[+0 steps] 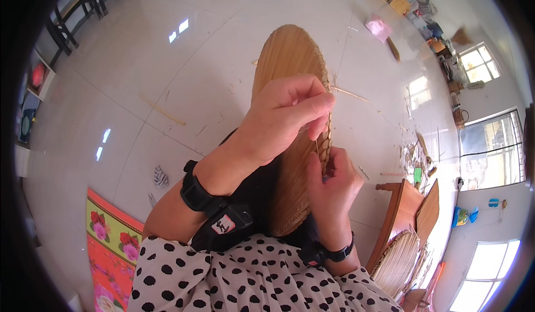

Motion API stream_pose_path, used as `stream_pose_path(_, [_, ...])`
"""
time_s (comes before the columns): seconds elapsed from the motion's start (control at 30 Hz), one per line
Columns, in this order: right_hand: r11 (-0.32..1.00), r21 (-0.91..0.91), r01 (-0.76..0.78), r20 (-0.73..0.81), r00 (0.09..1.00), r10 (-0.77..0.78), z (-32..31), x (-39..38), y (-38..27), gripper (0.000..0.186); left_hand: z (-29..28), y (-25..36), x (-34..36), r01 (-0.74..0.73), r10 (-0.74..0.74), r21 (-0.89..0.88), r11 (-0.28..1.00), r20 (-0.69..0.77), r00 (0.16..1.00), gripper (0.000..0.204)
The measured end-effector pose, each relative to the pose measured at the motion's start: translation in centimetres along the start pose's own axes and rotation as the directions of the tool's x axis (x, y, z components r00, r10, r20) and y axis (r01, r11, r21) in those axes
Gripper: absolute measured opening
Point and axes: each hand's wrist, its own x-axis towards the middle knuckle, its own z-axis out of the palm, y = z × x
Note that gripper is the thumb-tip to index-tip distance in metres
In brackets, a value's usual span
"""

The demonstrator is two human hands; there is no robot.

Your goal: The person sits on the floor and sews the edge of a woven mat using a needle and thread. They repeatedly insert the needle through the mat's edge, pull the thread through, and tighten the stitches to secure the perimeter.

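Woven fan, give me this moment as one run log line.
view: head | left hand: pinching rim of woven fan | right hand: gripping rim lower down, thin strip between the hands | floor: loose straw strips

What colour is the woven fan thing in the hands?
Light tan straw woven fan, clearest in the head view.

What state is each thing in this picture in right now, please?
Woven fan: held on edge, rim partly bound.
Left hand: laid over the fan's rim, fingers pinched at the edge.
Right hand: pinching a thin strip at the rim.
Thin strip: upright, between the two hands.
Wooden chair: upright, with another woven piece leaning against it.
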Motion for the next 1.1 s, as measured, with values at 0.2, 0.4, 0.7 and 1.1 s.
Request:
stream_pose_path(0.2, [1.000, -0.016, 0.007, -0.041, 0.999, -0.007, 0.3, -0.5, 0.8, 0.016, 0.3, 0.2, -0.1, 0.046, -0.044, 0.066, 0.997, -0.027, 0.999, 0.022])
stream_pose_path(0.4, [0.999, 0.049, 0.000, -0.038, 0.999, 0.002, 0.6, -0.6, 1.1, 0.018, -0.2, 0.2, -0.2, 0.042, -0.042, -0.005, 0.999, -0.042, 0.998, 0.021])
stream_pose_path(0.7, [0.991, 0.090, -0.103, 0.044, 0.994, 0.099, -0.6, -0.3, 1.4, 0.026, -5.6, 7.0, -4.1, 0.003, 0.023, 0.693, 0.721, -0.028, 0.999, 0.008])
stream_pose_path(1.1, [0.971, 0.238, -0.003, 0.047, 0.999, -0.009, -3.1, -1.1, 3.1, 0.013, -12.9, 1.6, -13.9, 0.307, 0.323, 0.951, -0.040, -0.278, 0.905, 0.016])
